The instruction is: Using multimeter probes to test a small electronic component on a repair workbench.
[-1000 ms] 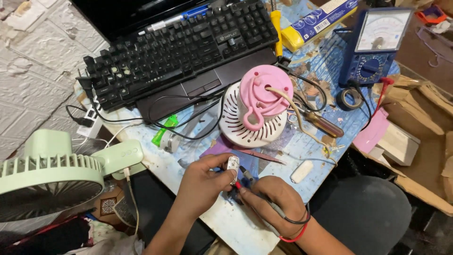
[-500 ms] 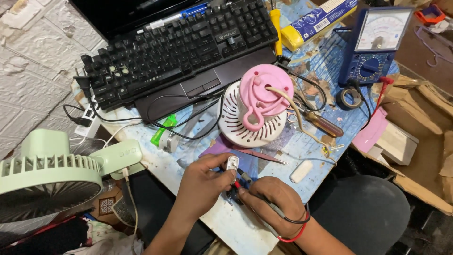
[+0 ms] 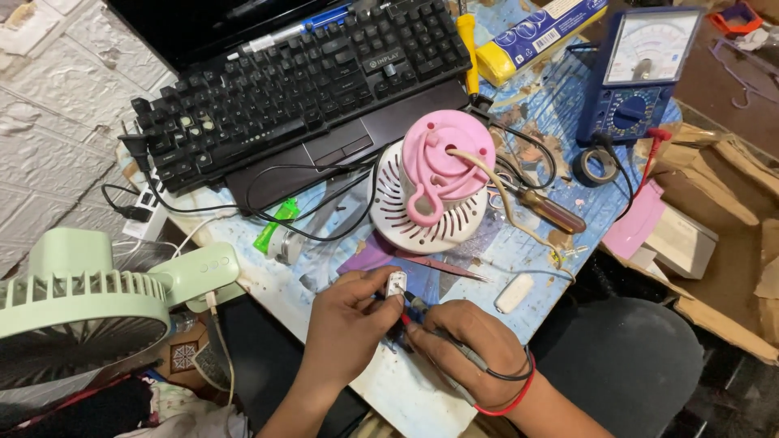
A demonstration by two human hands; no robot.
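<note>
Your left hand [image 3: 345, 324] pinches a small white plastic part [image 3: 396, 284] between thumb and fingertips, holding it just above the near edge of the desk [image 3: 243, 243]. Your right hand [image 3: 475, 345] has its fingers pressed together around thin probes with red and black leads [image 3: 414, 312], the tips meeting the part from below. Judge the part light, stiff and smooth, so it could twist or slip out under probe pressure; grip it by its long sides and leave the end with the contacts free. The leads are limp and will drag on your wrist.

Just beyond your hands lie a purple sheet [image 3: 369, 255] and slim tweezers [image 3: 442, 264], then the white and pink fan housing [image 3: 434, 191] with a beige cable running out of it. A screwdriver [image 3: 548, 209], a small white cap [image 3: 515, 292], a roll of black tape [image 3: 592, 166] and the blue analog multimeter [image 3: 641, 69] sit to the right. The black keyboard [image 3: 300, 81] and a green desk fan [image 3: 89, 304] crowd the far and left sides.
</note>
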